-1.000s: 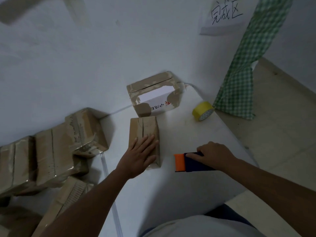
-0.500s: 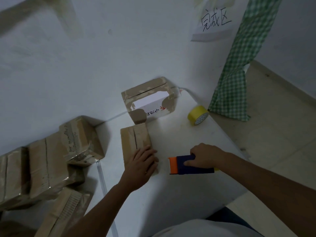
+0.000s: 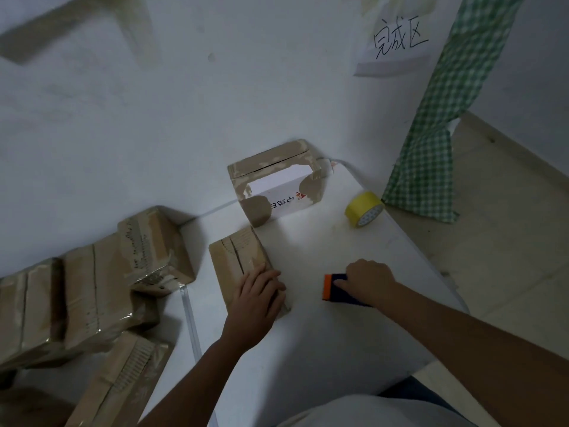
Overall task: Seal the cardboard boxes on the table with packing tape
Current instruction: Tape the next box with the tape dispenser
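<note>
Both hands have drawn back toward the near edge of the white table [image 3: 323,334] over the past second, and the left hand [image 3: 258,298] has slid from the middle of the small cardboard box [image 3: 238,257] down to its near end. That left hand now lies palm-down with fingers straight and slightly spread, pressing flat on the box top; its forearm reaches in from the lower left at a slant. The box lies lengthwise away from the person, its centre seam visible beyond the fingertips.

Just to the right, apart from the box, the right hand [image 3: 368,282] curls over the dark blue body of a tape dispenser [image 3: 334,288], gripping it against the tabletop, the orange end pointing toward the box. The right forearm stretches in from the lower right corner.

Farther back, a white box patched with brown tape [image 3: 277,180] stands against the wall, and a yellow tape roll [image 3: 363,209] lies near the table's right edge. A heap of taped cardboard boxes [image 3: 101,278] sits to the left of the table.
</note>
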Demonstrator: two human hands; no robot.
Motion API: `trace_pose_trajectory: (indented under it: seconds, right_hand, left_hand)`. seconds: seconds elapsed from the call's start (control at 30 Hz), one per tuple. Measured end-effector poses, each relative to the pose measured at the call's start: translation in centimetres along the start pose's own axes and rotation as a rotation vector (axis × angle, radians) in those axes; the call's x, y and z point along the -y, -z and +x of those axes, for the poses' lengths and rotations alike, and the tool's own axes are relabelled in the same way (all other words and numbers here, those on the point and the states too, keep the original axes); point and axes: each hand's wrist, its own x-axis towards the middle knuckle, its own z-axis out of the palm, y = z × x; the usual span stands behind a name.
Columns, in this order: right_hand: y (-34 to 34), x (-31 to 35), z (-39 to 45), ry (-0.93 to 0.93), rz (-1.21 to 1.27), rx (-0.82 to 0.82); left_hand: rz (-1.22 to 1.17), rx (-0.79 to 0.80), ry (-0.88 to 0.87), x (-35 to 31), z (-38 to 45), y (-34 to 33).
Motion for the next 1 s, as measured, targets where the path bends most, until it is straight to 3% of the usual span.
trace_pose_trajectory:
  seconds: [0.17,0.3,0.4,0.47,0.6,0.67,0.73,1.0]
  right_hand:
    - [-1.6,-2.8,-0.2,-0.118,0.052,-0.083]
    - [-4.1,-1.7,-0.2,-0.079,0.276,-0.065]
    - [-5.3,-1.3,-0.2,-0.006,0.266,-0.242]
    - [-5.2,0.4,0.0,0.033,0.497,-0.260]
    - [-4.1,5.1,0.3,-0.057,1.217,0.036]
    - [-3.7,6.8,0.1,-0.075,1.402,0.263]
    - [-3.7,7.5,-0.2,-0.083,1.454,0.357]
    - [-3.7,6.8,-0.4,-0.064,1.431,0.011]
  left_hand:
    - [-0.012,0.020,0.007,-0.4,0.3,0.3]
    - [-0.025,0.027,-0.001,-0.4,0.2,0.6]
    - [-0.031,0.040,0.005,-0.5,0.2,0.8]
    - [-0.036,0.045,0.012,-0.6,0.3,0.9]
    - [-0.022,0.050,0.019,-0.3,0.3,0.7]
    - [-0.028,0.059,0.017,-0.2,0.3,0.7]
    - [-0.036,0.060,0.017,0.0,0.4,0.6]
    - [-0.185,0.030,0.061,0.2,0.6,1.2]
